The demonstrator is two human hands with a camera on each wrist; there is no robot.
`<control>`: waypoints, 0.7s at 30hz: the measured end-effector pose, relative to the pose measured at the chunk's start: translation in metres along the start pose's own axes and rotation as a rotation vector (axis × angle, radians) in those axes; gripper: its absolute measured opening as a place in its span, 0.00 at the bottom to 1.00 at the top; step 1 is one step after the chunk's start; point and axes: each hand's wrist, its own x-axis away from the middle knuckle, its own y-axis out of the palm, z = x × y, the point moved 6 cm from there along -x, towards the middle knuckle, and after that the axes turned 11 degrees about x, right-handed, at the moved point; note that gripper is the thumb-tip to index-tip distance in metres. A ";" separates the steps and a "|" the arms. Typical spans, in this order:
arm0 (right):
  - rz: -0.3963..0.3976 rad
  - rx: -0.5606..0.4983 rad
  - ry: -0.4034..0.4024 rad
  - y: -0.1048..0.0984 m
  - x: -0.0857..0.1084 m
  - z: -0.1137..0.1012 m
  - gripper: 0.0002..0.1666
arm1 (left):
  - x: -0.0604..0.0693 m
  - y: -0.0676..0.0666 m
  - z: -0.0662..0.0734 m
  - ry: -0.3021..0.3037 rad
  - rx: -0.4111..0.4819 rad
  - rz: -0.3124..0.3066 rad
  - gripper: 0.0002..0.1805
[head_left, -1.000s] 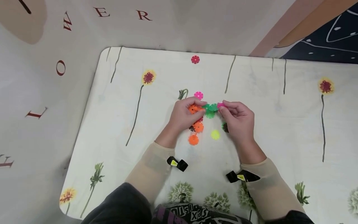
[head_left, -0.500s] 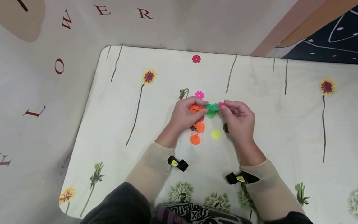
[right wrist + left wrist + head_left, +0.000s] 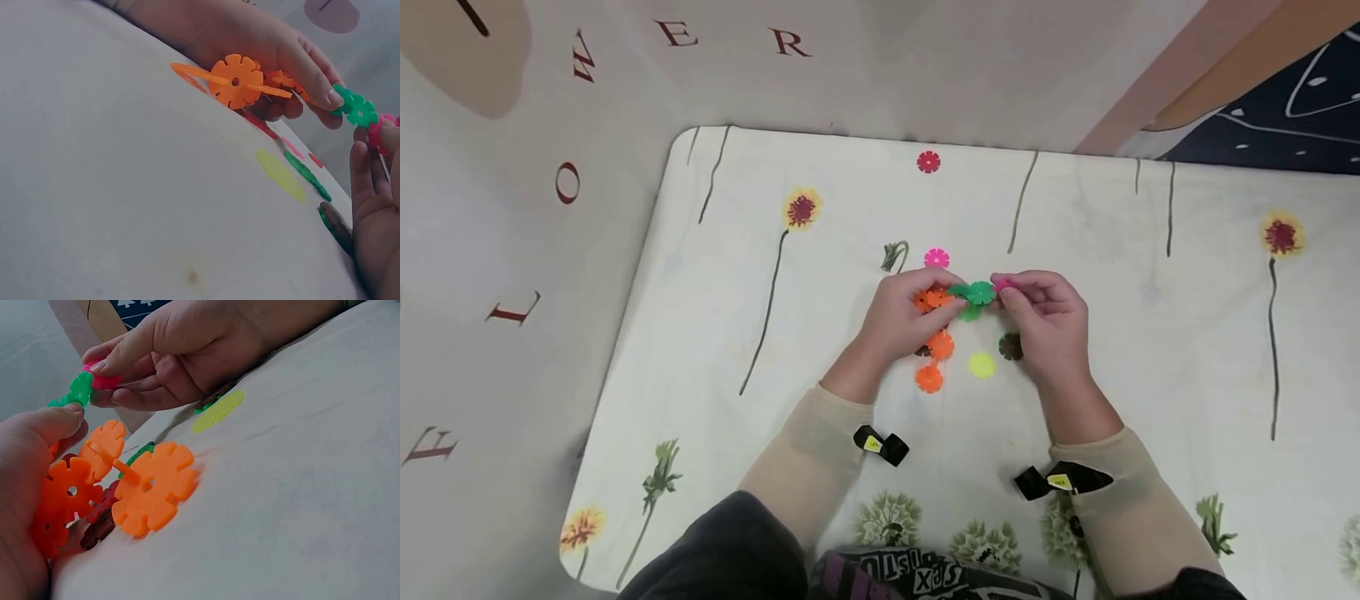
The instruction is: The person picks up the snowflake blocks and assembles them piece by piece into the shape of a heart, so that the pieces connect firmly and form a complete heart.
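My left hand [image 3: 898, 312] pinches a green interlocking flower disc [image 3: 981, 292] between thumb and fingertips. Joined orange flower discs [image 3: 162, 494] hang beneath that palm; in the left wrist view some of them slot into each other at angles. Opposite it, my right hand [image 3: 1052, 321] pinches a pink flower disc [image 3: 103, 381] by its edge. In both wrist views the pink disc meets the green one's rim, but how deep it sits is hidden by the fingers. Both hands are held just above the tablecloth.
Loose discs lie around the hands: a yellow one [image 3: 982, 365], a dark brown one [image 3: 1011, 346] overlapping green, a pink one [image 3: 936, 257] and a red one [image 3: 928, 162] farther back. The flower-printed tablecloth [image 3: 1150, 350] reaches a lettered wall covering [image 3: 925, 75].
Both hands have shifted slightly to the right, still pinching the green and pink discs. The dark brown disc beside my right hand shows more fully.
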 end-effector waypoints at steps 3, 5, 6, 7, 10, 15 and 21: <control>0.034 -0.010 0.021 -0.002 0.000 0.000 0.08 | 0.000 0.001 0.004 0.049 -0.006 -0.007 0.10; 0.051 -0.018 0.047 -0.003 0.000 0.001 0.08 | 0.000 0.001 0.005 0.064 -0.006 -0.008 0.10; 0.054 -0.011 0.055 -0.003 0.000 0.001 0.09 | 0.000 0.001 0.005 0.069 -0.004 -0.010 0.10; 0.054 -0.012 0.067 -0.003 0.000 0.002 0.09 | 0.000 0.002 0.005 0.071 -0.003 -0.011 0.10; 0.042 -0.013 0.089 -0.002 0.001 0.002 0.09 | 0.001 0.001 0.005 0.077 0.002 -0.010 0.10; 0.024 -0.023 0.084 -0.001 0.001 0.001 0.10 | 0.001 0.001 0.004 0.084 -0.001 -0.004 0.09; 0.025 -0.058 0.063 -0.001 0.001 0.001 0.12 | 0.001 0.001 0.003 0.087 -0.005 0.000 0.09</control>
